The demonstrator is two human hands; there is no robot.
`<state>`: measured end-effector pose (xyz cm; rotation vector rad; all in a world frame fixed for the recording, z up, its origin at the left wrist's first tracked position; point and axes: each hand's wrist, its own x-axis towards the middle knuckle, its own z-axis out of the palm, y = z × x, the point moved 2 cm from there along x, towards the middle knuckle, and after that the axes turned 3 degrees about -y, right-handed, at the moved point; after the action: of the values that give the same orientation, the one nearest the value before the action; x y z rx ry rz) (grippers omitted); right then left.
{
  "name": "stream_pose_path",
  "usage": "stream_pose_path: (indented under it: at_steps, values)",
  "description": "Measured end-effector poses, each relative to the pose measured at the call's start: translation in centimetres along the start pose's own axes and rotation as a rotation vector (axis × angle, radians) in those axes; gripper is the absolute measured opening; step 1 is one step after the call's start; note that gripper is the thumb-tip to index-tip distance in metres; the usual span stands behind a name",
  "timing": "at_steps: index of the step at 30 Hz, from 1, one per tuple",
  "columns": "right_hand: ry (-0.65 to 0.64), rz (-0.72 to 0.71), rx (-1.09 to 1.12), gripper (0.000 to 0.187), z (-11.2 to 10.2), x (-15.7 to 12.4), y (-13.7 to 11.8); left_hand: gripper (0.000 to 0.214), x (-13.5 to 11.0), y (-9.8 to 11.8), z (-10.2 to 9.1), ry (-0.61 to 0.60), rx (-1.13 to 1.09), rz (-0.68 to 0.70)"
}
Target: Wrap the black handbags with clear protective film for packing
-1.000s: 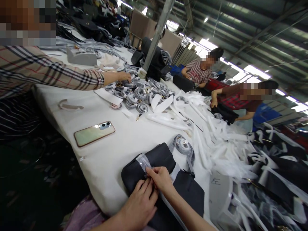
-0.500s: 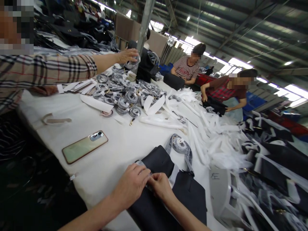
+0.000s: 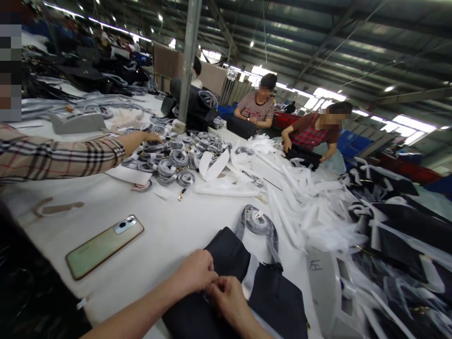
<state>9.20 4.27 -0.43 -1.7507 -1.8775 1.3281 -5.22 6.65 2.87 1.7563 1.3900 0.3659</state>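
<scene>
A black leather-like bag (image 3: 282, 294) lies on the table right in front of me. A pale band runs across it, and a strap coil in clear wrap (image 3: 259, 221) with gold-coloured hardware extends from its far side. My left hand (image 3: 198, 272) is closed over the bag's left part, fingers bent. Pinched fingers of my right hand (image 3: 229, 296) meet it there, the two hands touching. What lies between the fingertips is hidden; a bit of shiny wrap shows just below them.
A green phone (image 3: 104, 246) lies at left. Beyond are several coiled straps (image 3: 178, 157), a heap of white wrapping (image 3: 310, 202) and a co-worker's plaid sleeve (image 3: 63, 153). A grey tape dispenser (image 3: 321, 287) and black bags (image 3: 406, 226) stand at right. Two people work across the table.
My hands have drawn closer together and shifted slightly left and down on the bag. The co-worker's arm has lowered onto the strap pile. My view has turned a little.
</scene>
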Motion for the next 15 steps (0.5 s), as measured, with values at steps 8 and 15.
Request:
stream_pose_path:
  at_steps: [8,15]
  values:
    - [-0.002,-0.027,0.037,0.042,-0.03,-0.44,0.09,0.023,-0.36,-0.55,0.50,0.049,0.085,0.054]
    - [-0.048,-0.063,0.050,0.043,-0.15,-0.43,0.46,0.033,-0.24,-0.35,0.16,-0.008,0.005,0.027]
